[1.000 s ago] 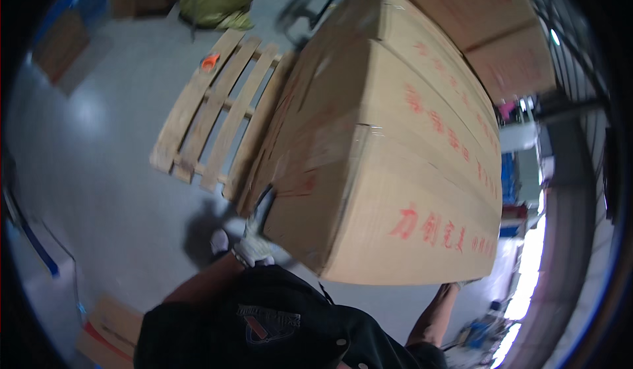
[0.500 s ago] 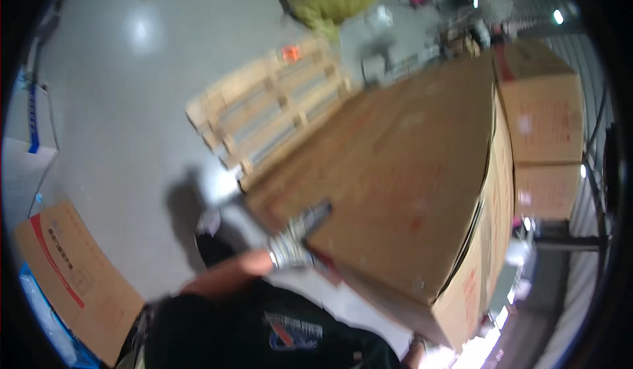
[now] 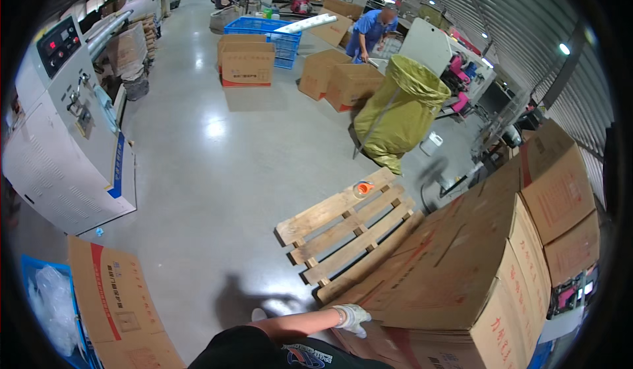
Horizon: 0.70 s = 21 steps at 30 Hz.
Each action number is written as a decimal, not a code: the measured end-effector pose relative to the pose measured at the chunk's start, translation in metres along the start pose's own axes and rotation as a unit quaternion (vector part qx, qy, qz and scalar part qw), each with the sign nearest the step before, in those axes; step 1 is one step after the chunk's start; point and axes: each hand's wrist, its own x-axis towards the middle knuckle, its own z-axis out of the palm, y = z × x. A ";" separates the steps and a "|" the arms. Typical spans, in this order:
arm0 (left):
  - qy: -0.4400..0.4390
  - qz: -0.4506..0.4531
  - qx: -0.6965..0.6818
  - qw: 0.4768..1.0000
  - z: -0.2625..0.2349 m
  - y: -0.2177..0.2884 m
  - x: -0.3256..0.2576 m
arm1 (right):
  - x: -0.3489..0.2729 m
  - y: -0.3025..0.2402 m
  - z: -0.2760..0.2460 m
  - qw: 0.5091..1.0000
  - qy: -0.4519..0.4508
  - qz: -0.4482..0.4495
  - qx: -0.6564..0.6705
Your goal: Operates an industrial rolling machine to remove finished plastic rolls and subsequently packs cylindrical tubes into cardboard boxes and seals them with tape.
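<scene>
I saw the gloved left hand [image 3: 351, 317] pressed flat, fingers spread, against the near corner of the large cardboard box [image 3: 455, 283], which leaned on the wooden pallet [image 3: 346, 227] beside it. I judged the box bulky, stiff-walled and awkward; bottom corners seemed the best hold. The right hand was out of sight

The right hand is lying out of view. The big cardboard box [image 3: 455, 290] is hiding the left hand's [image 3: 351, 317] fingers, and the lower edge is cutting the box off.
</scene>
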 end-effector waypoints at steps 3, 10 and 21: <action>-0.052 -0.020 -0.027 0.998 -0.023 -0.066 -0.055 | -0.028 -0.028 0.044 0.993 -0.104 0.052 0.018; 0.183 -0.067 -0.106 0.975 -0.147 -0.250 -0.154 | -0.080 -0.093 0.187 0.881 -0.373 0.290 0.033; 0.382 -0.468 -0.122 0.788 -0.294 -0.432 -0.455 | -0.125 -0.384 0.594 0.656 -0.663 0.332 0.138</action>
